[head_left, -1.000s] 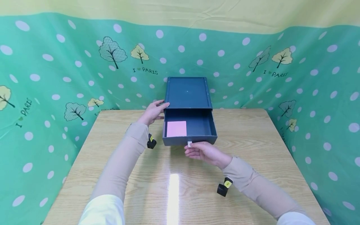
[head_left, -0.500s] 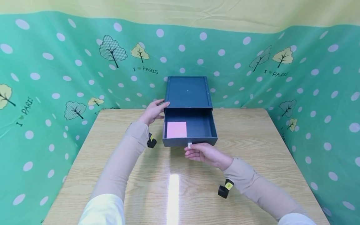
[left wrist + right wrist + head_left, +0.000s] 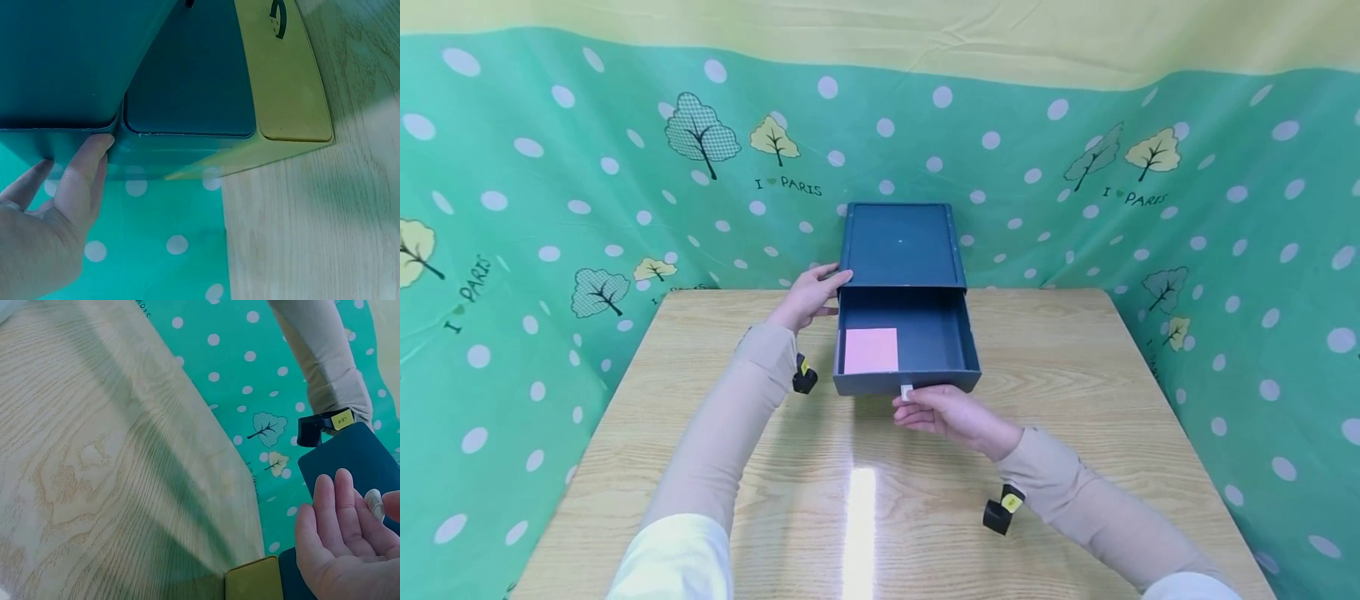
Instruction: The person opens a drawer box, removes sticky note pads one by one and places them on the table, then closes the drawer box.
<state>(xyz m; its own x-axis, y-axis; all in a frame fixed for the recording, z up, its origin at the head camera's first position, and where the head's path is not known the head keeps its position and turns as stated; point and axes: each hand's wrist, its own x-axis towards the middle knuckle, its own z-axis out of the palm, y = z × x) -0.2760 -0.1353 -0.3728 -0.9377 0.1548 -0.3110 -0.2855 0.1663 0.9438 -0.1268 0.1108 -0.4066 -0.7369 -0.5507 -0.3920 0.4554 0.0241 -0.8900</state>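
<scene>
A dark blue drawer cabinet (image 3: pixel 898 246) stands at the back of the table, its top drawer (image 3: pixel 865 384) pulled out far toward me. Inside, at the front left, lies a square of pink paper (image 3: pixel 871 350). My right hand (image 3: pixel 958 417) pinches the small white pull (image 3: pixel 906 392) on the drawer front between thumb and index finger; the other fingers extend below, as the right wrist view shows. My left hand (image 3: pixel 808 302) rests against the cabinet's left side near its front edge. In the left wrist view its fingers (image 3: pixel 78 181) touch that edge beside the drawer.
Below the top drawer, the left wrist view shows a second blue drawer (image 3: pixel 194 75) and a yellow one (image 3: pixel 287 87), both closed. Dotted green cloth (image 3: pixel 1022 125) hangs behind and beside the wooden table (image 3: pixel 1075 400). Black cameras are strapped to both wrists.
The drawer has slid slightly farther out toward me, and my right hand has come back with it, still pinching the pull. My left hand stays at the cabinet's side.
</scene>
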